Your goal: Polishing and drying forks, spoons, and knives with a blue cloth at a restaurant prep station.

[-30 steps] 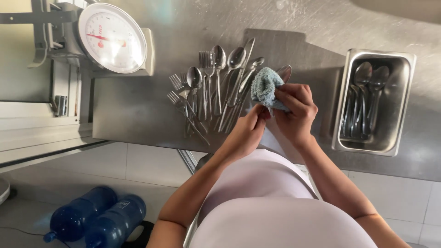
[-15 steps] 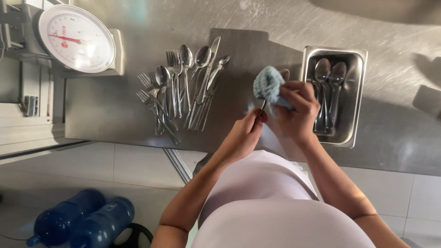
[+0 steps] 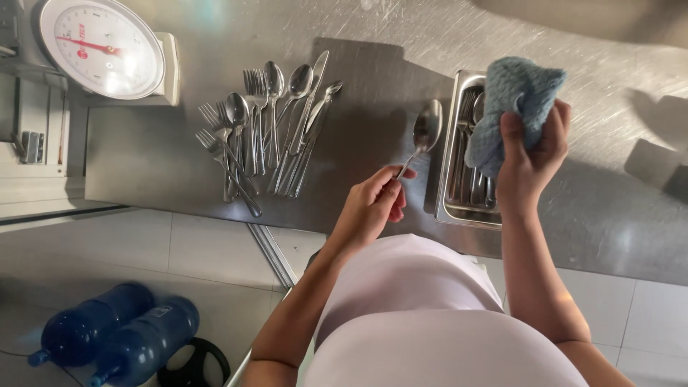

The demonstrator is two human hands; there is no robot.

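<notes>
The spoon (image 3: 426, 136) in the left hand (image 3: 373, 208) is polished metal, its bowl glossy. The cloth (image 3: 512, 107) in the right hand (image 3: 532, 154) is soft blue fabric with a nubby, matt weave. The counter (image 3: 373, 29) is brushed steel, dull and covered in fine scratches. The tray (image 3: 450, 143) is smooth, shiny metal. The cutlery pile (image 3: 269, 122) is bright metal. The scale (image 3: 100, 46) has a glossy white dial face. The bottles (image 3: 115, 337) are shiny blue plastic. The floor tiles (image 3: 143, 251) look smooth and pale.
</notes>
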